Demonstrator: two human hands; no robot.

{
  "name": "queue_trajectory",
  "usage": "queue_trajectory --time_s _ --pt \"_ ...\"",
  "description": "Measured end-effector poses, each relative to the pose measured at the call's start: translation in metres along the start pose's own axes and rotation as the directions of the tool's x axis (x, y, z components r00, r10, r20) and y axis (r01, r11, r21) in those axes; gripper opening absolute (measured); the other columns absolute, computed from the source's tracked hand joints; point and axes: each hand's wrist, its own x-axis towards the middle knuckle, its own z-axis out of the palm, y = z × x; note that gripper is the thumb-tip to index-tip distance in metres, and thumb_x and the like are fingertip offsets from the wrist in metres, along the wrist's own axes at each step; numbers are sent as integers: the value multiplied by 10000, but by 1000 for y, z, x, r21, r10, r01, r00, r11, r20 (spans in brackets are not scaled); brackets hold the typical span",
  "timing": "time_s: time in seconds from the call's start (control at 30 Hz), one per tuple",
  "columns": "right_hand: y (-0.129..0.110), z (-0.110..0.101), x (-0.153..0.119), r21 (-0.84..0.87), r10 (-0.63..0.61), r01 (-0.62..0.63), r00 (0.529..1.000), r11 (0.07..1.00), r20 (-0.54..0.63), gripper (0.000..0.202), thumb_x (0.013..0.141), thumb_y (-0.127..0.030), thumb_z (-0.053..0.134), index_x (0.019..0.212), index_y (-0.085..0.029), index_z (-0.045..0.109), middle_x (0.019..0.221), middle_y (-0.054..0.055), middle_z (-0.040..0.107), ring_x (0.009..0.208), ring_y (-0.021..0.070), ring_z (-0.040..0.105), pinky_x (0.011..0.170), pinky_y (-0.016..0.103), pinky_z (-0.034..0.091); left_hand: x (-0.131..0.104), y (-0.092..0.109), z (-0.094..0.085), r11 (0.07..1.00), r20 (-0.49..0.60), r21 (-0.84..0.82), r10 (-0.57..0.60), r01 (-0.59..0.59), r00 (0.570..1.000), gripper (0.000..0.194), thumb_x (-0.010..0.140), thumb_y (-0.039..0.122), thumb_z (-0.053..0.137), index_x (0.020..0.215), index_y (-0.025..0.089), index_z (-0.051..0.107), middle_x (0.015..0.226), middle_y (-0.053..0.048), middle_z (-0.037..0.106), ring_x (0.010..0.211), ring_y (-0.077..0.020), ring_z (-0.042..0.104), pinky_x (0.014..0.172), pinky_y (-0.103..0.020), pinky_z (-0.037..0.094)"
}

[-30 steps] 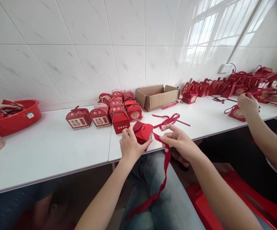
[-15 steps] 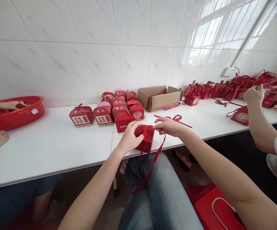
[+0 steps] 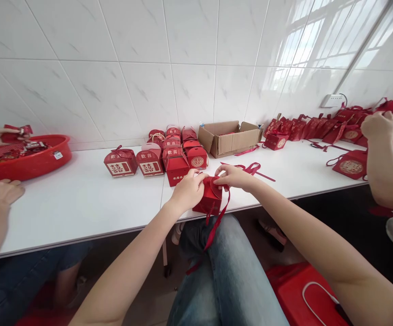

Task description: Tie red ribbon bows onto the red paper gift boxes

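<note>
Right hand (image 3: pixel 232 176) moved in over red box (image 3: pixel 207 203), pinching its top; left hand (image 3: pixel 188 190) gripping it.

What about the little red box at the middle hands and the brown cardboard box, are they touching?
Apart. The head view shows a strip of white tabletop between the red gift box and the open cardboard box farther back.

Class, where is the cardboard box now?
In the head view, the cardboard box sits right of centre by the tiled wall, between the cluster of red boxes on its left and a small red box on its right.
</note>
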Motion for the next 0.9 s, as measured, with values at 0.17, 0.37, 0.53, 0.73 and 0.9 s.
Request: queue_trajectory --time_s 0.17,0.37,0.53,0.73,0.9 --pt "2 7 -2 -63 -68 68 998 996 0 227 689 -216 681 878 -159 570 604 11 636 521 109 555 480 209 404 4 10 -2 985 80 165 37 -50 996 362 866 241 366 1136 255 607 1154 -93 535 1039 -269 537 845 -416 478" --pt "-3 7 -7 -236 -105 93 994 967 -38 337 699 -225 662 1024 -135 660 577 -2 625 520 110 546 475 209 370 14 20 -8 968 171 246 14 -56 985 305 835 215 408 1058 202 616 1118 -128 551 1086 -320 499 821 -459 483" --pt "-9 3 -9 -324 -136 119 990 939 -31 342 703 -216 651 1033 -128 673 623 20 653 555 117 561 495 208 374 20 20 -6 972 193 233 -7 -39 981 267 815 206 456 1047 204 589 1100 -118 545 1038 -312 541 756 -425 506" --pt "-10 2 -8 -365 -122 113 992 924 -3 311 720 -208 626 1015 -138 695 640 25 649 587 115 546 518 213 377 21 24 1 962 116 274 -13 -20 993 191 821 171 456 940 171 605 1073 -131 542 1044 -324 536 777 -450 503" --pt "-21 -11 -15 -424 -176 153 984 893 -17 272 769 -339 636 938 -141 716 722 35 647 655 125 555 583 233 398 26 26 -7 984 -6 168 51 -49 999 151 822 116 446 895 161 571 1052 -106 543 946 -250 583 771 -372 494"
